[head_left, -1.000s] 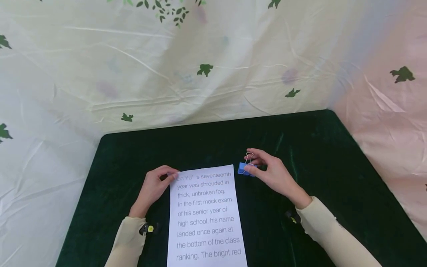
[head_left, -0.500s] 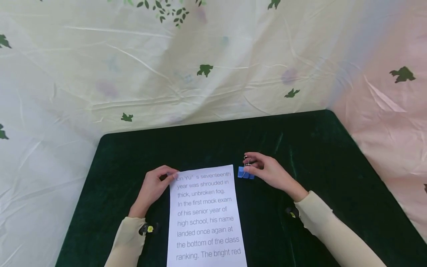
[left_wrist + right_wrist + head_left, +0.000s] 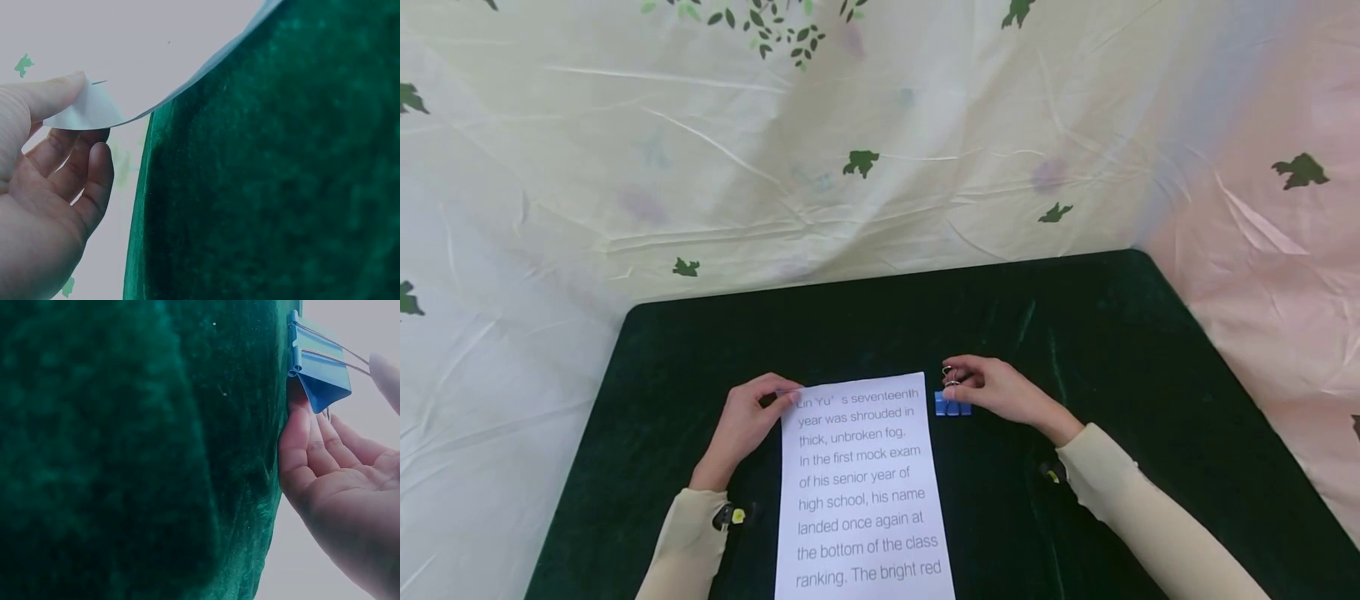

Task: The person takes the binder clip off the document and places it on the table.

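A printed sheet of paper (image 3: 859,483) lies in front of me, its top left corner pinched between the thumb and fingers of my left hand (image 3: 747,425). In the left wrist view, the thumb (image 3: 59,94) is on top of the paper (image 3: 94,115) and the other fingers are below. To the right of the sheet, my right hand (image 3: 1003,390) holds a blue binder clip (image 3: 952,406) by its wire handles. The clip (image 3: 325,372) stands beside the paper's right edge, apart from it; its mouth side faces the fingers' far side in the right wrist view.
A dark green velvet cloth covers the table (image 3: 820,333). Behind it hangs a pale curtain (image 3: 737,167) with green leaf prints, turning pinkish on the right. A small dark wrist device (image 3: 728,516) sits at the left sleeve cuff.
My right hand has lowered the binder clip toward me along the paper's right side, and the clip has tipped more upright. The left hand and paper stay put.
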`<action>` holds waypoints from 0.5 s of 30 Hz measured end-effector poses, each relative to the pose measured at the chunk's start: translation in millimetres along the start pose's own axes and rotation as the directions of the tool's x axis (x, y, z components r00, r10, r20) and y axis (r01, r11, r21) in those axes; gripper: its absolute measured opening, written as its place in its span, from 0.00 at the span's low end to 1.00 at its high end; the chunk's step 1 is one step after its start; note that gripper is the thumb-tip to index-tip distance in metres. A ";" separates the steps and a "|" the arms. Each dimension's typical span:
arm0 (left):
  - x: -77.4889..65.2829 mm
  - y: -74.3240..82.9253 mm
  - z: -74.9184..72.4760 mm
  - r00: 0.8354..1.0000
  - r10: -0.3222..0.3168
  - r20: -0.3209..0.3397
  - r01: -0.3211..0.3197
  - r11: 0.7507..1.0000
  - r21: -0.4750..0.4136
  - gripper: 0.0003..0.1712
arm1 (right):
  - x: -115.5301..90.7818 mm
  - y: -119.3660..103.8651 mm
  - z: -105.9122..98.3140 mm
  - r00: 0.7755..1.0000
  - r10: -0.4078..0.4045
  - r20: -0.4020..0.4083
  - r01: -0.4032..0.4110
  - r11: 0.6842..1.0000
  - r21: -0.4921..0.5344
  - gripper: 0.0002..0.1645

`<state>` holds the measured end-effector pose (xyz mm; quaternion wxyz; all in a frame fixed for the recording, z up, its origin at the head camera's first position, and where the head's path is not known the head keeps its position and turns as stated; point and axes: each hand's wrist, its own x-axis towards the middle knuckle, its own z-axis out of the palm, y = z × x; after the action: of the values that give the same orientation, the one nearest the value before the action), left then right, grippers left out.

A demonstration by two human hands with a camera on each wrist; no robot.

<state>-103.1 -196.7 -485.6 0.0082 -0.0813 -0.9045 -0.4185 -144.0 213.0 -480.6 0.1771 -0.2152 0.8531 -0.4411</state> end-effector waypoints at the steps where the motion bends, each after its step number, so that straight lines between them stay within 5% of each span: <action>1: 0.1 0.3 -0.1 1.000 0.002 0.001 -0.002 1.000 0.002 0.08 | 0.4 0.5 0.4 1.000 0.003 0.002 -0.003 1.000 -0.001 0.38; 15: 2.1 -0.6 1.6 1.000 0.003 -0.001 -0.003 1.000 0.014 0.08 | 2.8 7.6 1.9 1.000 0.015 -0.005 -0.015 0.999 -0.046 0.39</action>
<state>-105.2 -195.6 -486.9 0.0098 -0.0823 -0.9073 -0.4122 -147.0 214.2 -488.2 0.1735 -0.2119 0.8651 -0.4203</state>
